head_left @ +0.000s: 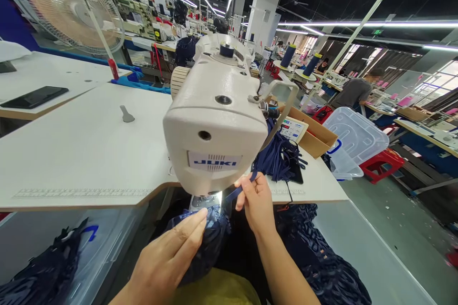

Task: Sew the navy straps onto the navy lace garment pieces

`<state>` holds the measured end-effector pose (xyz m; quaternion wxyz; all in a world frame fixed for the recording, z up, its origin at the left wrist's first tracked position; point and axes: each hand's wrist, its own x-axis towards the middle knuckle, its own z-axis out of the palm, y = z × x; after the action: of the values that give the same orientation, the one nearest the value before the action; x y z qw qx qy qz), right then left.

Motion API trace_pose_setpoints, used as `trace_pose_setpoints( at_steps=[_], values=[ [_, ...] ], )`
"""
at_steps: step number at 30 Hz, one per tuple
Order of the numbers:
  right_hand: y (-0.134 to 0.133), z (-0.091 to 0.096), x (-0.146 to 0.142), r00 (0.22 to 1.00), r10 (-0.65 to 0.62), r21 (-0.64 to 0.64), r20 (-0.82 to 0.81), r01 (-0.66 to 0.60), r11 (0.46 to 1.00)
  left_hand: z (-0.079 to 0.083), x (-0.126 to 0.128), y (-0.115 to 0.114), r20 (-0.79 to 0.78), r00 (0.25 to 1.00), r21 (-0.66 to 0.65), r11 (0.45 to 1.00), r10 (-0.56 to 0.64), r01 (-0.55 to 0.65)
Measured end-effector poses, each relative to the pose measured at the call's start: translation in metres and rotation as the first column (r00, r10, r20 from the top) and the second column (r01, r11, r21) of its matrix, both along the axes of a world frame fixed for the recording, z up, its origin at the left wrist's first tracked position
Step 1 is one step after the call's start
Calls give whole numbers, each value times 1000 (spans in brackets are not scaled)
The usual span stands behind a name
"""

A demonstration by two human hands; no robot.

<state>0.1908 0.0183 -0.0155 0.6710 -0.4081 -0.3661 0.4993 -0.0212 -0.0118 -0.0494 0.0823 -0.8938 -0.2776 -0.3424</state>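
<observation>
A white sewing machine (214, 128) stands in front of me, its lamp lighting the needle area. My left hand (171, 248) pinches navy lace fabric (211, 243) just below the machine head. To the right of the needle area, my right hand (254, 198) has a narrow navy strap (234, 194) between thumb and fingers. One end of that strap runs toward the lit spot under the head. The needle and presser foot are mostly hidden by the machine head.
A bundle of navy straps (274, 157) lies by the control panel (292, 128) and a cardboard box (315, 128). Navy pieces fill the bin (118, 238) at lower left; more lace (322, 257) hangs at right. A flat metal piece (126, 114) rests on the table (82, 152).
</observation>
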Motion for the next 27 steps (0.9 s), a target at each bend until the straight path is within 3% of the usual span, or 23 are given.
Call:
trace_pose_setpoints(
  at_steps=[3, 7, 11, 19, 27],
  values=[
    [2, -7, -5, 997, 60, -53, 52, -57, 997, 4, 4, -2, 53, 999, 10, 1000, 7, -7],
    [1, -22, -13, 985, 108, -74, 135, -99, 992, 18, 14, -3, -11, 999, 73, 997, 38, -37],
    [-3, -22, -14, 963, 149, -96, 224, -130, 987, 26, 20, -2, -81, 995, 61, 997, 60, -56],
    [-4, -21, -9, 933, 230, -113, 278, -206, 972, 11, 15, 1, -85, 996, 61, 998, -4, 10],
    [-4, -15, -6, 915, 269, -119, 300, -244, 962, 12, 18, -1, -34, 999, 14, 1000, -2, 3]
  ],
)
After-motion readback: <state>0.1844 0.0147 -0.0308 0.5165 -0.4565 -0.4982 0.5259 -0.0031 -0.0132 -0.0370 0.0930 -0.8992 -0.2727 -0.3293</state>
